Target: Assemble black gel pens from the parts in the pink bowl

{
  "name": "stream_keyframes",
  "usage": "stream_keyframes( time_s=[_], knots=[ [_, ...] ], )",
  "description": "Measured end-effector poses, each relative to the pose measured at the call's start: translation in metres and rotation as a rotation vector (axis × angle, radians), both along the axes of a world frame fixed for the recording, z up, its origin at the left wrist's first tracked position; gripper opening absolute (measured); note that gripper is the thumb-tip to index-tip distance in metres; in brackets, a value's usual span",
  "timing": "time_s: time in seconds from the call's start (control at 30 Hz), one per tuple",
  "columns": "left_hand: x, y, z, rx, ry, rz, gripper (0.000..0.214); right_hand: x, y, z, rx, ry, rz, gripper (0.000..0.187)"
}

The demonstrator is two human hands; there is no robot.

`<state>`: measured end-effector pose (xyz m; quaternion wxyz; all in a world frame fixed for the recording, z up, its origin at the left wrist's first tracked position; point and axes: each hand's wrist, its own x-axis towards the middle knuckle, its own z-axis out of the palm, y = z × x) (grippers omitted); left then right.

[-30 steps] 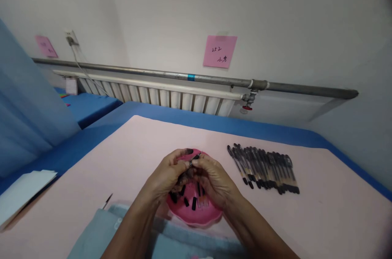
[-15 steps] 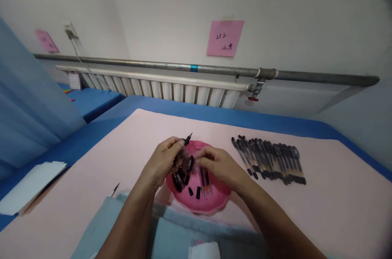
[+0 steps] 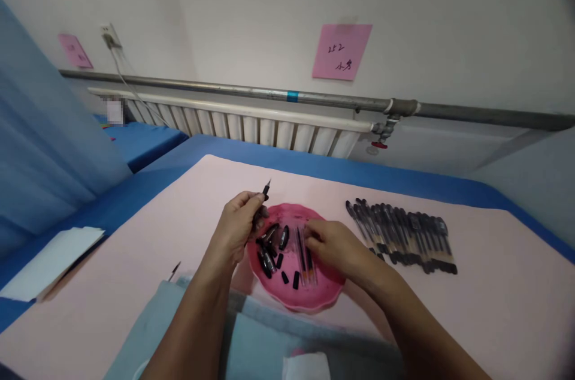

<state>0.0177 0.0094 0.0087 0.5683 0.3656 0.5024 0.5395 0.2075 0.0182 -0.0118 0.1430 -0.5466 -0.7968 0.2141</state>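
Observation:
My left hand (image 3: 242,221) is closed around a pen part (image 3: 266,188) with a black grip, its pointed tip sticking up past the thumb. This hand is over the left rim of a pink scalloped plate (image 3: 296,307). On the plate's right side, my right hand (image 3: 330,242) has its fingers curled together at the upper ends of some clear pen tubes (image 3: 306,263); what the fingertips pinch is hidden. Black pen caps (image 3: 284,237) lie in the plate's left half, with small black end pieces (image 3: 296,280) near the front.
To the right, a row of assembled pens (image 3: 402,236) lies on the pink sheet (image 3: 489,284). A lone pen tip (image 3: 175,270) shows at left beside light blue cloth (image 3: 153,320). White papers (image 3: 56,260) rest at far left. A radiator (image 3: 260,128) stands behind the blue bed edge.
My hands have moved apart: the left up and away from the plate's middle, the right a little rightward. More of the caps and clear tubes shows between them. The view has shifted slightly.

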Motion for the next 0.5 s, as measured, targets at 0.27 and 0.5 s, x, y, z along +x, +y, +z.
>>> stream_keyframes(
  time_s=[0.27,0.5],
  knots=[
    [-0.004,0.002,0.0,0.016,-0.044,0.033,0.018,0.008,0.002,0.008,0.05,-0.041,-0.05,0.017],
    [-0.005,0.002,-0.001,0.02,-0.046,0.034,0.021,-0.024,-0.017,-0.011,0.177,0.077,0.306,0.031]
  ],
)
